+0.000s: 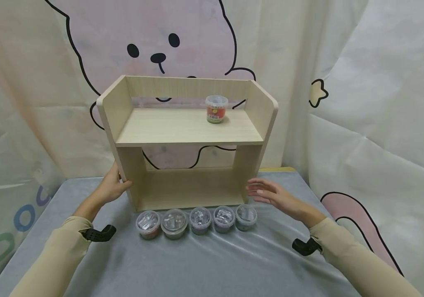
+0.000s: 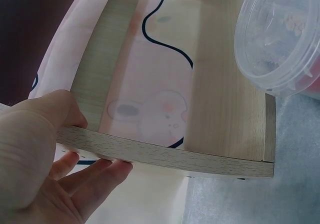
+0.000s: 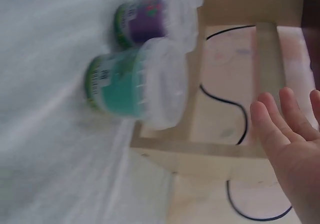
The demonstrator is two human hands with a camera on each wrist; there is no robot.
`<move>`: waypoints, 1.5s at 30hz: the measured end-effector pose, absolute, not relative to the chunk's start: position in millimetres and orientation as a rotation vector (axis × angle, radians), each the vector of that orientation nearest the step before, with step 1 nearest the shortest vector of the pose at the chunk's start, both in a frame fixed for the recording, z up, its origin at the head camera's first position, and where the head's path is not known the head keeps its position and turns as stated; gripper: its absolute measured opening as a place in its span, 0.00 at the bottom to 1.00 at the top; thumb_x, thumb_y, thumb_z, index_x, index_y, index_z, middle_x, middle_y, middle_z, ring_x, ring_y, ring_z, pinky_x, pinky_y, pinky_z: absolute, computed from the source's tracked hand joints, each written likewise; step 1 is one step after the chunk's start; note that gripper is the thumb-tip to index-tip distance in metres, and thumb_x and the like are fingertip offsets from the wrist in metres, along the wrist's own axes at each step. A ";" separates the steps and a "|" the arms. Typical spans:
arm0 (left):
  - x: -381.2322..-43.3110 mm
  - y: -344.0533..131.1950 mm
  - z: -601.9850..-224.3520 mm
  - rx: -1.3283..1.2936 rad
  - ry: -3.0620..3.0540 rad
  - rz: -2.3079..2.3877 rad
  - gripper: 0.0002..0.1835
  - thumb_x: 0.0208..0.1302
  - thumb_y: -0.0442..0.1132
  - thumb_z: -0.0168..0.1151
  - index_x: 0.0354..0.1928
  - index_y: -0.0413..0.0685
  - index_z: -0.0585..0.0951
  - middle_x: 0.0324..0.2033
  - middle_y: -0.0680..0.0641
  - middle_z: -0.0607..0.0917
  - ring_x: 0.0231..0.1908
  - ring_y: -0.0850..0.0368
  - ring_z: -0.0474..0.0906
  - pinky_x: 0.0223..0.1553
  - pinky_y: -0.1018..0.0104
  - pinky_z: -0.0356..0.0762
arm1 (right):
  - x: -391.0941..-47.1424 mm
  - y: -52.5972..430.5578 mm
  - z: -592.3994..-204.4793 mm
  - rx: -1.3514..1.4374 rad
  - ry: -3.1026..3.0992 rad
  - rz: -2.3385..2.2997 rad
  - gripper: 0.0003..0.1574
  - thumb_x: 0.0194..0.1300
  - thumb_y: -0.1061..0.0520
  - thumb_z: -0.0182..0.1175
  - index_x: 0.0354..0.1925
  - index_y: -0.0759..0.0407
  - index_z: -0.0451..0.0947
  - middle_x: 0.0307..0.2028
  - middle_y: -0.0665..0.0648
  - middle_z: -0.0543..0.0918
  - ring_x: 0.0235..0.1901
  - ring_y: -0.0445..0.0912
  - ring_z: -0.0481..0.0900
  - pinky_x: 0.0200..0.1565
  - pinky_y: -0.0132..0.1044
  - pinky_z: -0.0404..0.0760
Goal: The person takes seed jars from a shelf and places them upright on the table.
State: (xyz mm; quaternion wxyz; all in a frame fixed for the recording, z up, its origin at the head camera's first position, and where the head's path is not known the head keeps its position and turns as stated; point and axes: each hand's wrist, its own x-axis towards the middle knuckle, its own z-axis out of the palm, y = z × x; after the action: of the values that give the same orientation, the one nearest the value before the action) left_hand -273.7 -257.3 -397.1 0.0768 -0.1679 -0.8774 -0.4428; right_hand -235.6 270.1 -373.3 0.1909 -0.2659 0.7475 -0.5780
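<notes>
A pale wooden two-tier shelf (image 1: 182,132) stands on the table. My left hand (image 1: 109,186) pinches its left side panel (image 2: 165,154), thumb on the inner face and fingers along the outer face. Beside the shelf's right panel, my right hand (image 1: 273,196) is held up with its fingers extended and nothing in it. A clear-lidded tub with a red label (image 1: 216,109) sits on the upper board toward the right. In front of the lower board several lidded tubs line up; the rightmost, a teal tub (image 3: 120,84), is nearest my right hand, next to a purple tub (image 3: 145,23).
A grey-blue cloth (image 1: 204,264) covers the table. Behind it hangs a curtain (image 1: 271,49) printed with a cartoon animal, and the fabric continues along both sides. A narrow yellow strip (image 1: 278,169) shows at the table's back edge, behind the shelf's right side.
</notes>
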 end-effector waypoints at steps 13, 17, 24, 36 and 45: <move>-272.4 -257.8 -395.4 -0.518 -2.640 -1.319 0.50 0.59 0.20 0.55 0.79 0.39 0.40 0.71 0.24 0.59 0.69 0.21 0.60 0.64 0.22 0.60 | -229.0 242.0 -316.1 -0.890 2.150 -1.577 0.33 0.78 0.58 0.46 0.74 0.72 0.54 0.63 0.49 0.75 0.63 0.37 0.77 0.64 0.31 0.77; -273.1 -258.5 -396.5 -0.522 -2.638 -1.322 0.50 0.59 0.20 0.55 0.79 0.39 0.40 0.71 0.24 0.59 0.69 0.22 0.60 0.64 0.22 0.60 | -230.1 235.2 -299.9 -0.918 2.151 -1.599 0.30 0.77 0.59 0.46 0.72 0.66 0.59 0.62 0.47 0.76 0.63 0.38 0.77 0.64 0.31 0.77; -272.8 -257.5 -397.2 -0.561 -2.601 -1.325 0.48 0.58 0.19 0.55 0.78 0.37 0.43 0.70 0.24 0.61 0.67 0.22 0.62 0.63 0.23 0.63 | -234.8 225.4 -268.6 -0.940 2.126 -1.655 0.32 0.77 0.60 0.45 0.73 0.71 0.55 0.64 0.49 0.75 0.64 0.41 0.77 0.65 0.33 0.77; -270.3 -258.0 -399.3 -0.561 -2.595 -1.325 0.48 0.58 0.19 0.55 0.77 0.35 0.43 0.69 0.23 0.61 0.67 0.22 0.62 0.62 0.22 0.63 | -273.9 195.4 -228.7 -0.698 2.132 -1.979 0.28 0.78 0.55 0.45 0.72 0.60 0.61 0.70 0.62 0.67 0.74 0.61 0.62 0.72 0.42 0.70; -270.4 -259.0 -398.1 -0.586 -2.612 -1.301 0.49 0.57 0.18 0.55 0.77 0.35 0.41 0.69 0.22 0.60 0.67 0.20 0.61 0.61 0.22 0.63 | -316.4 170.8 -220.1 -0.448 2.218 -2.024 0.37 0.78 0.51 0.50 0.78 0.56 0.52 0.79 0.64 0.51 0.79 0.58 0.52 0.78 0.49 0.58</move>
State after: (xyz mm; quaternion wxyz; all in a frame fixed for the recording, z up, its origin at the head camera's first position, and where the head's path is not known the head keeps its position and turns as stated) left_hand -270.4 -259.0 -398.1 0.0827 -0.1963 -0.8745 -0.4358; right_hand -316.4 170.8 -220.1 0.0529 -0.1473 0.7296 -0.6657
